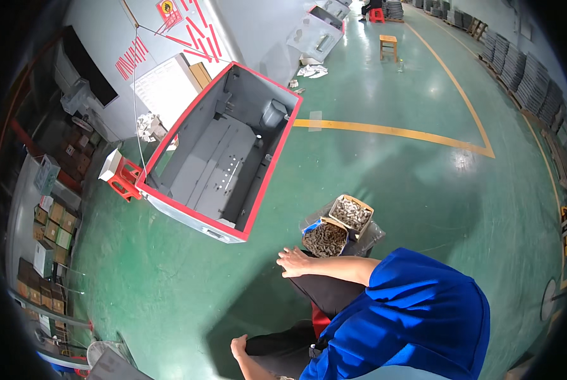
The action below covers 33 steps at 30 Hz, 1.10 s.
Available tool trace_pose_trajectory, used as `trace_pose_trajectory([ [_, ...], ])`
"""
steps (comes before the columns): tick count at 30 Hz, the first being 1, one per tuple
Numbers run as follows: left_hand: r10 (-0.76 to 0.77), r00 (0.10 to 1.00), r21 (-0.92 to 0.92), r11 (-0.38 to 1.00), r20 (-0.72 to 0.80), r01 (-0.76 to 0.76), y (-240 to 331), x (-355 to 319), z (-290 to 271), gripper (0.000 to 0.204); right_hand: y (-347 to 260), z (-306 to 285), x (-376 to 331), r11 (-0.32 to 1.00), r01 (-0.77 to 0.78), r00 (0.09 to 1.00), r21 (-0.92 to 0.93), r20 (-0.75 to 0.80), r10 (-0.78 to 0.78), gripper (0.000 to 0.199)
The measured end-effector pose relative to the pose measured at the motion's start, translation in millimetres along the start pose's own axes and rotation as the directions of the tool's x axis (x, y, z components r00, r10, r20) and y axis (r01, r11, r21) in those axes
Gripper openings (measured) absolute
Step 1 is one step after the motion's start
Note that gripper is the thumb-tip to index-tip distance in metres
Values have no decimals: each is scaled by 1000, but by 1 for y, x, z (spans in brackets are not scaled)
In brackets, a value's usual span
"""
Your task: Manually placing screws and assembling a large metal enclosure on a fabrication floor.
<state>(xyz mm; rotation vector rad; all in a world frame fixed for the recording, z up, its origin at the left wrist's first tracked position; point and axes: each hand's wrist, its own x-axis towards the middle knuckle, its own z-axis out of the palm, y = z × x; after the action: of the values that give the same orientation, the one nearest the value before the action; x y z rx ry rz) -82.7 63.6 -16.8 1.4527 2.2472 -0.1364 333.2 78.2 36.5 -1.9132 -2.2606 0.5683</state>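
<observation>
My right hand [293,261] rests over my right knee, its fingers spread and holding nothing. Beside that forearm, on the floor, is a box of small brownish parts [325,239]. Against it stands an open carton of small pale, silvery parts [353,213]; the exact kind of part is too small to make out in either. My left hand [239,345] lies at my left knee, its fingers mostly hidden from view. Ahead of me is a large open grey metal cabinet [207,164] with red edging along its rim. Neither hand touches it.
A red plastic stool [126,179] stands beyond the cabinet, next to a wall with red strips. Cartons [58,221] are stacked at the left. Yellow lines [391,130] mark the green floor. Farther off are a wooden stool [388,45], stacked grey panels [515,73] and a seated person.
</observation>
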Motion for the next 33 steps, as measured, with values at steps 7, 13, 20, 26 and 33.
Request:
trace_pose_trajectory([
  [7, -26, 994, -36, 999, -104, 23, 7, -1, 2, 45, 3, -1, -1, 1000, -14, 1000, 15, 27, 14, 48],
  [13, -7, 1000, 21, 1000, 20, 6, 0, 6, 1, 43, 2, 7, 0, 1000, 13, 997, -19, -80, -15, 42],
  [20, 24, 994, 29, 999, -104, -21, 10, -8, -9, 42, 0, 1, 0, 1000, -3, 999, -25, -45, 2, 42],
  [26, 38, 991, 43, 999, -128, -33, 2, -10, -11, 34, -5, -1, 0, 1000, 8, 997, -14, -78, -9, 42],
  [33, 65, 990, 80, 995, -123, -55, 12, -16, -21, 36, -7, -6, 0, 1000, -23, 1000, 18, -13, 23, 45],
])
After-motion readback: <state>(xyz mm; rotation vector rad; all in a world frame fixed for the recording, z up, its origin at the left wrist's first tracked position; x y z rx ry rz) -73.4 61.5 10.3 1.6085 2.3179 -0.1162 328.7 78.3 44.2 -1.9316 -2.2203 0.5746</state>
